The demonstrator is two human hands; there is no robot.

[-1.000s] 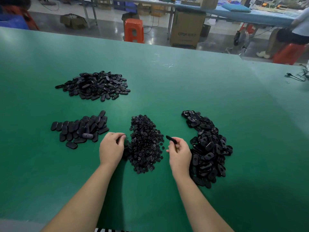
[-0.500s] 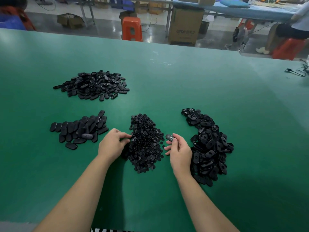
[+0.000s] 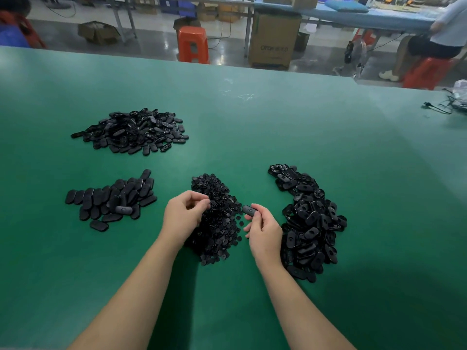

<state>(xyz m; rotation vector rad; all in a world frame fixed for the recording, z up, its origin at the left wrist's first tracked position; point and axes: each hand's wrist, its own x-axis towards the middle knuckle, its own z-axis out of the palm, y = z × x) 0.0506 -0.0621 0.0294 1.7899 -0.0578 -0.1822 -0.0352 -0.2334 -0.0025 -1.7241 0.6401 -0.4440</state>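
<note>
On the green table (image 3: 278,127) lie four heaps of black plastic parts. A heap of small round discs (image 3: 217,223) sits in the middle, between my hands. My right hand (image 3: 262,231) pinches one oval shell (image 3: 249,210) at its fingertips, just right of the discs. My left hand (image 3: 184,213) hovers over the discs' left edge with curled fingers and thumb meeting; whether a disc is pinched there is too small to tell. A heap of open oval shells (image 3: 310,221) lies to the right of my right hand.
A flat heap of closed oval shells (image 3: 111,200) lies left of my left hand. Another pile of oval parts (image 3: 134,132) sits farther back left. A cable (image 3: 439,107) lies at the table's far right. Beyond the table stand an orange stool (image 3: 193,44) and a cardboard box (image 3: 274,44).
My left hand has lifted from the table at the discs' left edge and moved right over the heap. My right hand turned the oval shell and shifted slightly left.
</note>
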